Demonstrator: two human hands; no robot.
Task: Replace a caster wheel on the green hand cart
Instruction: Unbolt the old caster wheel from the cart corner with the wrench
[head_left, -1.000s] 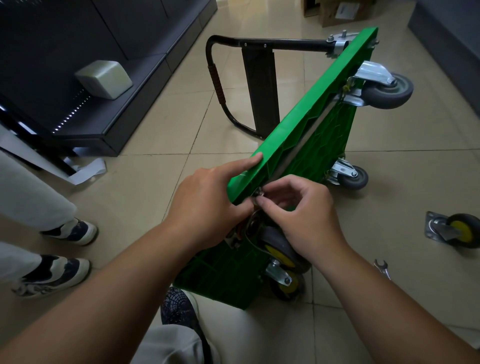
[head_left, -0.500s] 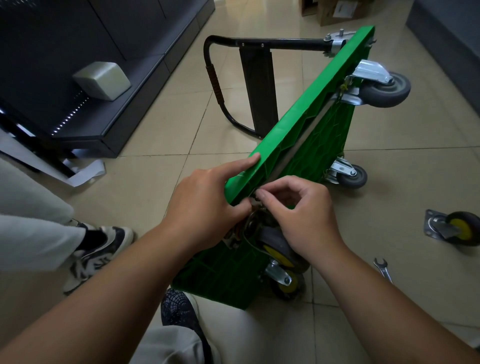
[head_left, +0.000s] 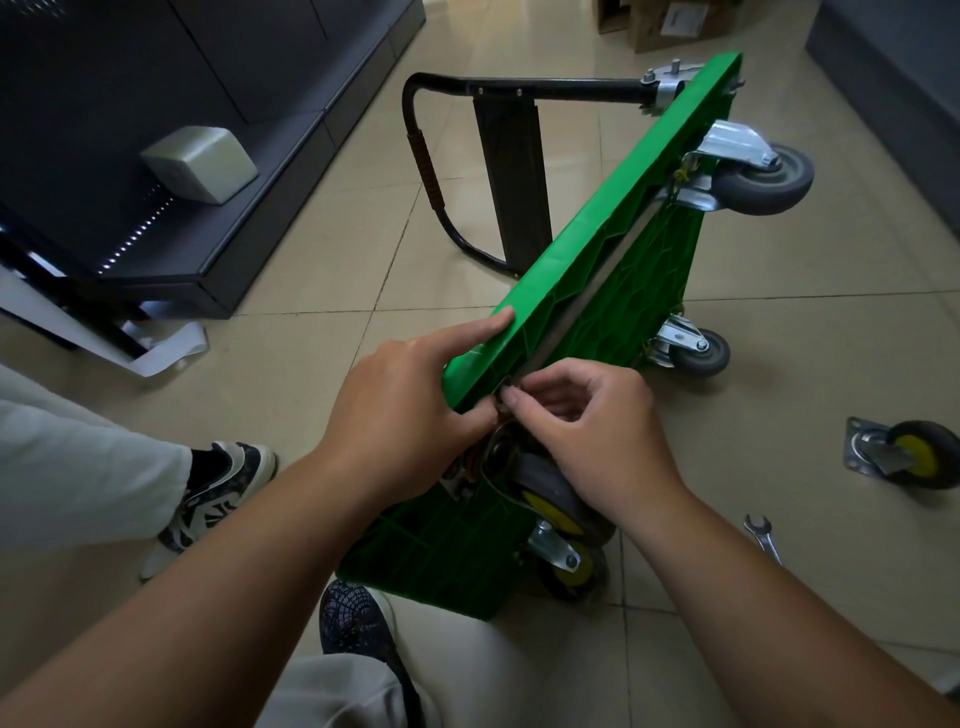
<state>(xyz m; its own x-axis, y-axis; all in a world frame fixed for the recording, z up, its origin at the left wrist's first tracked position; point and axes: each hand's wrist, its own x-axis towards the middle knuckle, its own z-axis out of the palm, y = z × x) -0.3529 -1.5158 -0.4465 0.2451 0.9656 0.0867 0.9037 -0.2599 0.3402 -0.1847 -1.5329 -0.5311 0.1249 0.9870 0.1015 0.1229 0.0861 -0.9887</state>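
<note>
Green plastic hand cart (head_left: 597, 291), tipped on edge at frame centre; left hand (head_left: 410, 410) grasps its near corner; right hand (head_left: 587, 431) pinches a small metal fastener (head_left: 504, 387) above a yellow-hubbed black caster wheel (head_left: 550, 499).

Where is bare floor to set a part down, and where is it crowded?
Bare tiles: between the black handle and the dark shelf unit; also between the grey wheel and the loose caster. Crowded: the near end, where the left hand grips the green cart and the right hand pinches a fastener.
</note>
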